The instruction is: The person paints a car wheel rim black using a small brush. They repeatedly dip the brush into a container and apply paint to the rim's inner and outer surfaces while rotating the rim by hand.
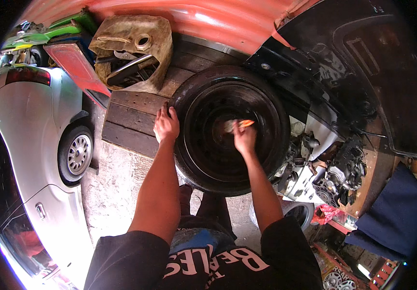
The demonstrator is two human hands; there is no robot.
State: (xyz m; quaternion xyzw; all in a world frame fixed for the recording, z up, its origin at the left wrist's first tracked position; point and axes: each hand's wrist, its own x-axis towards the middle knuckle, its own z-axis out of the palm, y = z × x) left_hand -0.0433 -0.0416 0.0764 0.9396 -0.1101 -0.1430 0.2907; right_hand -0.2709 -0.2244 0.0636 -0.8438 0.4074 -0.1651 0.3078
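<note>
A black car tyre on a dark steel wheel [185, 159] lies flat in front of me, on the wooden planks. At its left edge rests my left hand [166, 124], fingers apart and touching the rubber sidewall. Over the middle of the wheel, my right hand [245, 137] is closed round a small brush [245, 123] with an orange handle. Pale bristles, blurred by motion, point left toward the hub [220, 135]. Whether the bristles touch the metal I cannot tell.
Behind the tyre to the left stands a cut-open plastic jerrycan [133, 36] holding metal tools. A silver car [49, 159] is parked at the left. Large black panels [324, 67] lean at the right, above engine parts [341, 169]. Another tyre [301, 212] lies below.
</note>
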